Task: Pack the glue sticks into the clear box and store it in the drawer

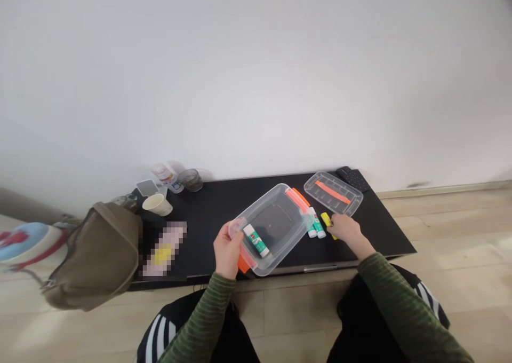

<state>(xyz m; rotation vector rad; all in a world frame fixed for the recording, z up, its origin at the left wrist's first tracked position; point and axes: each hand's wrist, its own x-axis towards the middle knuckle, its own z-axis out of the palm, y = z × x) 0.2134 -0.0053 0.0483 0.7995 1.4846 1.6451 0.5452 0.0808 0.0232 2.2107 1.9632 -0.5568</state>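
My left hand (228, 250) grips the left rim of a clear plastic box (276, 256), which is tilted and has orange latches. Inside the box lies one white and green glue stick (256, 241). My right hand (347, 230) has its fingers closed on a small yellow stick (326, 219) at the tabletop; its exact kind is partly hidden. Just left of that hand, more glue sticks (318, 225) lie side by side, beside the box's right edge. Behind my right hand rests a clear lid (333, 193) with an orange strip.
All this is on a black table (224, 192) against a white wall. On the left stand a paper cup (158, 205), a white bottle (167, 177), a dark glass (191, 180) and a brown bag (98, 256). A black keypad (354, 180) sits at the back right.
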